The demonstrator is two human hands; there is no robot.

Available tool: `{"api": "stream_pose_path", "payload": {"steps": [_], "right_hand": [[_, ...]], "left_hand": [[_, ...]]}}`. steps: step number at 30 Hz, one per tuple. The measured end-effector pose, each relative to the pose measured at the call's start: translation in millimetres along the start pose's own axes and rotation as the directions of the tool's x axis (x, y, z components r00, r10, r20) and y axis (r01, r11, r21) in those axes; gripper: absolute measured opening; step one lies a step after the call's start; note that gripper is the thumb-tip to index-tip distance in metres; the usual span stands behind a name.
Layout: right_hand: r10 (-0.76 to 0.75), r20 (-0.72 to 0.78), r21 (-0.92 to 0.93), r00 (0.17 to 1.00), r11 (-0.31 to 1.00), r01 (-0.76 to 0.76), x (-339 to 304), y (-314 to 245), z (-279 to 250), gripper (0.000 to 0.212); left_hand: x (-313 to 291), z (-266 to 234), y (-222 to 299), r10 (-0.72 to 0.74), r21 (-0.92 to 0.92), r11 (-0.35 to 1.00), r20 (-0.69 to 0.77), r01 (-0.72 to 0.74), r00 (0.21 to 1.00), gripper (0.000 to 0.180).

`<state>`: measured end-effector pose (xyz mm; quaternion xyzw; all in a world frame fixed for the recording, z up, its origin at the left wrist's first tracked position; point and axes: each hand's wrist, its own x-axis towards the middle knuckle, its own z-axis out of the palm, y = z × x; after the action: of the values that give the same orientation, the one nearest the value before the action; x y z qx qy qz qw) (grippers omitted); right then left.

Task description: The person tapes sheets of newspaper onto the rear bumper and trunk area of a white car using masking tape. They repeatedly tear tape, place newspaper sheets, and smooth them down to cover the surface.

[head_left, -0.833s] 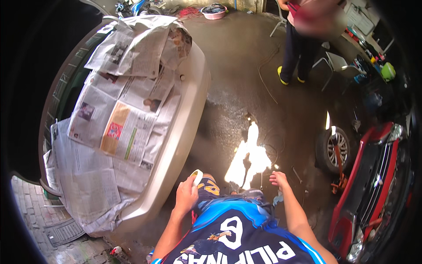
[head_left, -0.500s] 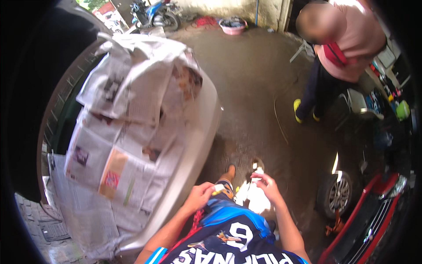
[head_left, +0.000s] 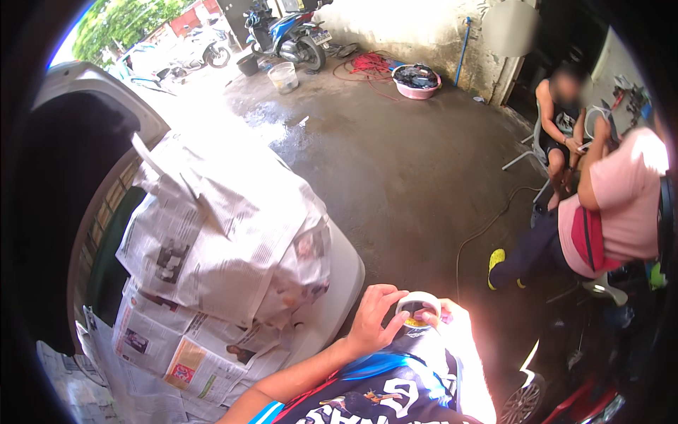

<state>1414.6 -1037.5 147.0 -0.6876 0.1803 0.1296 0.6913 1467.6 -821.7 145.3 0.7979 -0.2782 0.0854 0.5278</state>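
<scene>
In front of my chest I hold a pale roll of masking tape point(head_left: 417, 305). My right hand point(head_left: 446, 316) grips the roll from the right, washed out by bright sun. My left hand point(head_left: 375, 316) has its fingers on the roll's left edge. To my left stands a white car body point(head_left: 337, 283) covered in sheets of newspaper point(head_left: 219, 240), with the paper bunched up over its corner.
The wet concrete floor point(head_left: 395, 162) stretches ahead. A person in a pink shirt point(head_left: 607, 219) bends over at the right, and another sits on a chair point(head_left: 558, 131) behind. A pink basin point(head_left: 417, 79), a bucket point(head_left: 285, 75) and parked motorbikes point(head_left: 286, 35) stand far back. A hose point(head_left: 487, 226) lies on the floor.
My view has tilted up toward the yard. My hands came together from apart and now both hold the tape roll. The person in pink has bent down at the right.
</scene>
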Motion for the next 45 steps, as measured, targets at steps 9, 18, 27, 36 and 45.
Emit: {"api": "stream_pose_path", "payload": {"steps": [9, 18, 27, 36, 45], "right_hand": [[-0.503, 0.456, -0.363, 0.735, 0.648, 0.669, 261.6, -95.6, -48.9, 0.035], [-0.594, 0.549, -0.152, 0.588, 0.621, 0.769, 458.5, -188.6, -28.1, 0.028], [-0.575, 0.557, -0.301, 0.599, 0.533, 0.791, 707.0, -300.9, 34.6, 0.036], [-0.104, 0.409, -0.015, 0.906, 0.993, 0.121, 912.2, -402.2, 128.0, 0.026], [0.242, 0.713, -0.126, 0.658, 0.968, -0.218, 1175.0, -487.6, 269.3, 0.03]], "left_hand": [[194.0, 83.6, -90.9, -0.808, -0.777, 0.298, 0.104, 0.554, 0.58, 0.037], [331.3, 26.9, -200.1, -0.854, -0.763, 0.391, -0.092, 0.515, 0.513, 0.027], [538.2, -45.9, -352.6, -0.718, -0.585, 0.446, 0.219, 0.678, 0.661, 0.036], [728.2, -171.5, -456.6, -0.589, -0.527, 0.615, 0.187, 0.587, 0.786, 0.042], [870.4, -294.3, -647.3, -0.599, -0.447, 0.72, -0.016, 0.53, 0.801, 0.04]]}}
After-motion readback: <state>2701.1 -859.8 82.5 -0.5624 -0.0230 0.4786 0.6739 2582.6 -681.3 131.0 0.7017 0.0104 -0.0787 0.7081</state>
